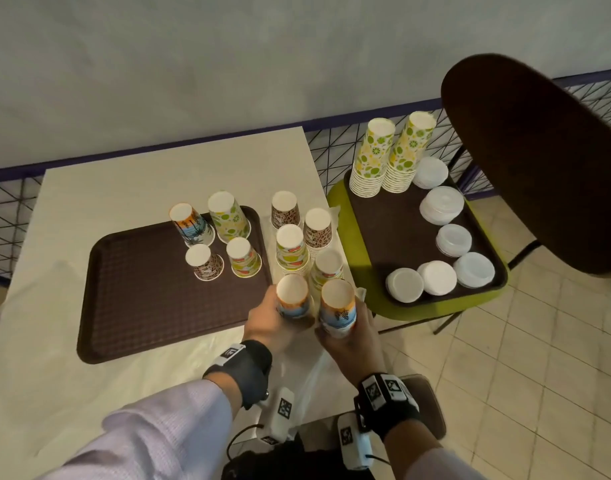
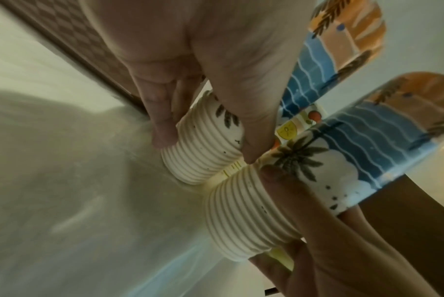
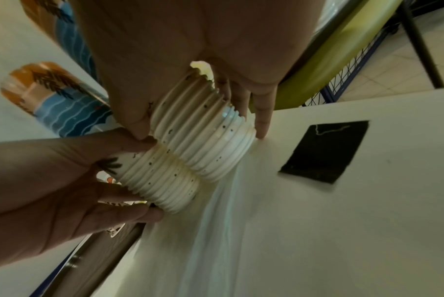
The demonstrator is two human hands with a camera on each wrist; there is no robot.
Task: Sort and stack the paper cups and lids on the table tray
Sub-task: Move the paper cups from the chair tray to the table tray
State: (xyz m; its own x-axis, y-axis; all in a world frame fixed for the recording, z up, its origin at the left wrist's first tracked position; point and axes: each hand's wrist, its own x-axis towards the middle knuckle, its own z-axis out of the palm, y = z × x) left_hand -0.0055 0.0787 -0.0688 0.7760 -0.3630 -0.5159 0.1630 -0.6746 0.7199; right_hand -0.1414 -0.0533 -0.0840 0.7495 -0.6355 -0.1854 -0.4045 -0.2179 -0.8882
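Two stacks of palm-print cups, upside down, stand side by side at the counter's point(image 1: 72, 216) near edge, just right of the brown tray point(image 1: 151, 306). The left hand point(image 1: 267, 323) wraps the left stack point(image 1: 292, 296); the right hand point(image 1: 352, 344) wraps the right stack point(image 1: 338, 306). Both grips close low, near the ribbed bands of nested rims, which touch each other in the wrist views. On the tray, four single cups, one per print, stand inverted at the far right corner, apparently marking places. Further stacks crowd just behind the held pair.

Joining these two looks like the sensible step: lift one stack clear by its lower rims, keep it upright, centre it over the other's base and lower straight down. Squeezing gently should avoid crushing rims, and a tilt could topple the neighbours. Lids point(image 1: 439, 206) wait on a second tray point(image 1: 383, 237) on the green chair.
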